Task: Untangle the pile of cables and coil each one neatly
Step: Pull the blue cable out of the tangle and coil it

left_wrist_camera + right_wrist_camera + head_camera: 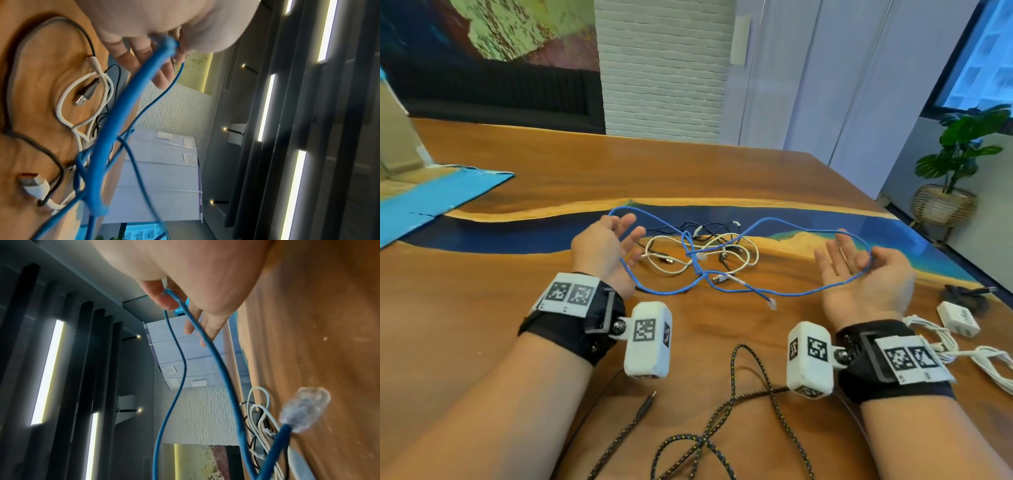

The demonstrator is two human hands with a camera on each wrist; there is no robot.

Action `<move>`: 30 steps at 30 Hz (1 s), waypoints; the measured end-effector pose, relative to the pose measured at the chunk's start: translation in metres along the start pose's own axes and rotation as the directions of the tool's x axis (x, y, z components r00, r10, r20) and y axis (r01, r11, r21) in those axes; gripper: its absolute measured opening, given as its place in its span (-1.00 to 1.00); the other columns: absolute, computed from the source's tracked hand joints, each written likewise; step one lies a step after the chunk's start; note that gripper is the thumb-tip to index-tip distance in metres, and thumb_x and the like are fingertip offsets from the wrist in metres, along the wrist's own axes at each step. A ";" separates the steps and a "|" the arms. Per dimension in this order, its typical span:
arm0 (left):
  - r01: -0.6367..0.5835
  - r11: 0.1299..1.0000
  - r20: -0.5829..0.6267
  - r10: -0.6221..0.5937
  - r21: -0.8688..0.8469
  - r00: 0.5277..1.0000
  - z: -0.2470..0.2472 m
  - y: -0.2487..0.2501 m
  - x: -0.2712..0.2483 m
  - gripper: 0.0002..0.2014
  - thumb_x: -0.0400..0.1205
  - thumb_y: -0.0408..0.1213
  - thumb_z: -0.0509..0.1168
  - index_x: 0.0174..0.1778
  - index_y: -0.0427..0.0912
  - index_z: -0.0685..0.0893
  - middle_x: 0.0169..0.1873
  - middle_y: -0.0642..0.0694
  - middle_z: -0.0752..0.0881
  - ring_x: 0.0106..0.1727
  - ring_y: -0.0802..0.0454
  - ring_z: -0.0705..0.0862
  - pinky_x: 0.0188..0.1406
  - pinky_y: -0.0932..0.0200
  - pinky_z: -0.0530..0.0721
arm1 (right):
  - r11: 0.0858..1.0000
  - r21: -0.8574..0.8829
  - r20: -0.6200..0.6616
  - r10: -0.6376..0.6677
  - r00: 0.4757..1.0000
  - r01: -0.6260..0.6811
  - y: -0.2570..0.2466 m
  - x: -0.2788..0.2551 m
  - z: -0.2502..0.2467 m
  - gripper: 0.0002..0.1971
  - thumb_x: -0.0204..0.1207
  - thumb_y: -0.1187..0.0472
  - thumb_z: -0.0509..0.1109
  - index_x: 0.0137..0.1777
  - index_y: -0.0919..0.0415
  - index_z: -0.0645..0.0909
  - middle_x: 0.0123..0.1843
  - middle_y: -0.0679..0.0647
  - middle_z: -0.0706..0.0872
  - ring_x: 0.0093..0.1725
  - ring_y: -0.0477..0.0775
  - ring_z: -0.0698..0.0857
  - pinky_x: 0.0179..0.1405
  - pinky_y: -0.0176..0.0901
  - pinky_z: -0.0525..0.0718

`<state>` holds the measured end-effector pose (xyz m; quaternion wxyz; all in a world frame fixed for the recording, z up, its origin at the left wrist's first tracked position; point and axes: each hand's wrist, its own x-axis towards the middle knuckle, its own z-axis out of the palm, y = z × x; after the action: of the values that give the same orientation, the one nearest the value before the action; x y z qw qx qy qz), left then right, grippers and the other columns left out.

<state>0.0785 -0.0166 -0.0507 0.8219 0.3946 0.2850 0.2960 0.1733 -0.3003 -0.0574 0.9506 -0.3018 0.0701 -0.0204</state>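
Both hands, left hand and right hand, lie palm-up with relaxed fingers, loops of thin blue network cable draped over them, probably spread apart to expose its knot over the white and black cable pile on the wooden table. Crossings at the knot are hard to read.

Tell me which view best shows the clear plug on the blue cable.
Right wrist: the clear plug fills the foreground, close, slightly blurred, on the blue cable. The head view shows it small above the table. I cannot find it in the left wrist view.
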 end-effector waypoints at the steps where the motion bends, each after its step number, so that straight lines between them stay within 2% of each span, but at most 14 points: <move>1: -0.001 0.999 0.006 0.000 0.041 1.000 0.001 -0.002 -0.001 -0.84 0.82 -0.18 0.13 0.02 -0.02 0.61 0.04 0.04 0.86 -0.09 0.04 0.83 -0.14 0.05 0.59 | 1.000 -0.004 0.015 -0.018 1.000 0.018 0.001 -0.001 0.002 -0.63 0.69 0.20 0.16 -0.40 0.14 0.34 0.20 0.24 0.85 0.33 0.16 0.74 0.35 0.14 0.68; 5: -0.019 0.985 0.036 0.013 0.170 0.999 0.001 -0.002 0.003 -0.84 0.80 -0.22 0.20 0.17 -0.01 0.68 0.21 -0.01 0.80 0.09 0.03 0.79 -0.06 0.00 0.59 | 0.999 -0.007 0.119 -0.040 0.992 0.041 0.002 -0.007 0.010 -0.74 0.73 0.24 0.20 -0.19 0.25 0.59 0.08 0.19 0.86 0.25 0.21 0.82 0.21 0.08 0.78; 8: -0.151 0.938 0.126 0.116 0.312 0.985 0.002 0.003 0.002 -0.66 0.78 -0.37 0.21 0.45 -0.01 0.59 0.39 -0.10 0.68 0.19 0.04 0.70 0.22 -0.11 0.60 | 0.998 -0.032 0.112 -0.053 0.992 0.057 0.001 -0.010 0.011 -0.65 0.77 0.17 0.23 -0.31 0.11 0.40 -0.03 0.17 0.85 0.14 0.22 0.86 -0.07 0.03 0.83; 10: -0.337 0.876 0.210 0.278 0.346 0.937 0.010 0.006 -0.014 -0.70 0.75 -0.42 0.24 0.30 0.02 0.67 0.19 0.01 0.74 0.07 0.14 0.69 0.19 0.00 0.61 | 0.993 -0.092 0.124 -0.059 0.991 0.070 0.004 -0.011 0.012 -0.64 0.79 0.09 0.23 -0.30 0.10 0.40 -0.05 0.12 0.84 0.09 0.18 0.86 -0.20 -0.02 0.82; 12: -0.484 0.819 0.425 0.337 0.307 0.840 0.017 0.007 -0.037 -0.75 0.72 -0.52 0.23 0.04 -0.10 0.74 -0.07 -0.02 0.81 -0.08 0.07 0.75 0.00 0.08 0.67 | 0.989 -0.132 0.168 -0.049 0.985 0.071 0.008 -0.012 0.013 -0.63 0.79 0.02 0.23 -0.27 0.13 0.49 -0.06 0.09 0.83 0.08 0.16 0.85 -0.23 -0.03 0.81; 14: -0.488 0.841 0.662 0.230 0.234 0.713 0.022 0.003 -0.060 -0.78 0.65 -0.55 0.27 -0.12 -0.19 0.76 -0.24 -0.15 0.82 -0.27 -0.05 0.75 -0.18 0.13 0.71 | 0.988 -0.138 0.222 -0.041 0.974 0.074 0.012 -0.015 0.016 -0.62 0.79 0.00 0.22 -0.21 0.20 0.58 -0.04 0.12 0.81 0.10 0.18 0.84 -0.18 0.02 0.82; 16: -0.433 0.861 0.812 0.042 0.266 0.583 0.024 -0.007 -0.074 -0.81 0.56 -0.48 0.30 -0.14 -0.20 0.81 -0.23 -0.25 0.83 -0.33 -0.08 0.76 -0.24 0.16 0.72 | 0.988 -0.132 0.282 -0.036 0.959 0.076 0.015 -0.019 0.018 -0.60 0.81 0.01 0.19 -0.11 0.29 0.64 -0.01 0.15 0.79 0.13 0.22 0.83 -0.08 0.07 0.83; 17: -0.434 0.841 0.848 -0.054 0.324 0.528 0.025 -0.016 -0.076 -0.81 0.55 -0.44 0.30 -0.11 -0.19 0.83 -0.18 -0.26 0.85 -0.28 -0.08 0.78 -0.18 0.16 0.73 | 0.989 -0.128 0.314 -0.030 0.949 0.074 0.016 -0.021 0.020 -0.60 0.81 0.02 0.17 -0.04 0.33 0.65 0.02 0.16 0.78 0.17 0.24 0.82 -0.02 0.08 0.82; 19: -0.496 0.751 0.866 -0.202 0.437 0.457 0.025 -0.033 -0.076 -0.77 0.53 -0.37 0.34 0.03 -0.12 0.83 0.00 -0.18 0.88 -0.06 -0.04 0.84 0.14 0.11 0.74 | 0.992 -0.116 0.371 -0.010 0.928 0.057 0.017 -0.026 0.023 -0.60 0.83 0.04 0.13 0.07 0.37 0.64 0.09 0.18 0.75 0.27 0.28 0.78 0.10 0.07 0.81; 21: -0.523 0.675 0.843 -0.311 0.521 0.438 0.026 -0.041 -0.076 -0.67 0.53 -0.30 0.40 0.20 0.02 0.80 0.12 -0.02 0.86 0.13 0.00 0.80 0.41 0.03 0.65 | 0.995 -0.097 0.410 0.009 0.912 0.033 0.016 -0.031 0.027 -0.60 0.83 0.05 0.10 0.11 0.36 0.64 0.16 0.21 0.72 0.34 0.27 0.75 0.16 0.05 0.79; 22: -0.519 0.652 0.827 -0.356 0.554 0.436 0.027 -0.042 -0.077 -0.63 0.54 -0.29 0.43 0.27 0.08 0.77 0.07 0.10 0.86 0.11 0.05 0.78 0.38 0.08 0.65 | 0.996 -0.087 0.422 0.016 0.906 0.023 0.016 -0.033 0.028 -0.60 0.84 0.05 0.08 0.13 0.34 0.65 0.19 0.20 0.72 0.35 0.25 0.75 0.15 0.03 0.79; 25: -0.514 0.577 0.772 -0.459 0.635 0.439 0.027 -0.041 -0.078 -0.62 0.70 -0.38 0.39 0.42 0.03 0.68 -0.24 0.39 0.78 -0.26 0.28 0.66 -0.12 0.43 0.59 | 0.998 -0.065 0.448 0.032 0.894 -0.003 0.013 -0.038 0.032 -0.63 0.84 0.04 0.08 0.22 0.24 0.66 0.25 0.16 0.75 0.35 0.20 0.76 0.03 -0.05 0.81; 28: -0.442 0.564 0.716 -0.555 0.698 0.423 0.026 -0.041 -0.079 -0.68 0.63 -0.30 0.42 0.32 -0.11 0.75 -0.02 0.06 0.80 -0.29 0.10 0.61 -0.23 0.30 0.62 | 1.000 -0.021 0.437 0.025 0.899 -0.018 0.006 -0.040 0.033 -0.68 0.82 0.03 0.10 0.36 0.11 0.61 0.29 0.13 0.77 0.29 0.21 0.80 -0.08 -0.08 0.84; 30: -0.512 0.511 0.721 -0.544 0.690 0.429 0.024 -0.038 -0.076 -0.80 0.62 -0.29 0.48 0.16 -0.12 0.80 -0.28 0.13 0.71 -0.42 0.20 0.54 -0.32 0.33 0.52 | 1.000 -0.020 0.401 0.000 0.916 0.009 0.001 -0.037 0.032 -0.70 0.82 0.04 0.12 0.40 0.05 0.59 0.27 0.10 0.79 0.13 0.13 0.86 -0.23 -0.15 0.81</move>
<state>0.0549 -0.1019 -0.0515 0.5240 0.8317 -0.0928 -0.1584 0.1410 -0.2784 -0.0275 0.9414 -0.3098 -0.1269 0.0404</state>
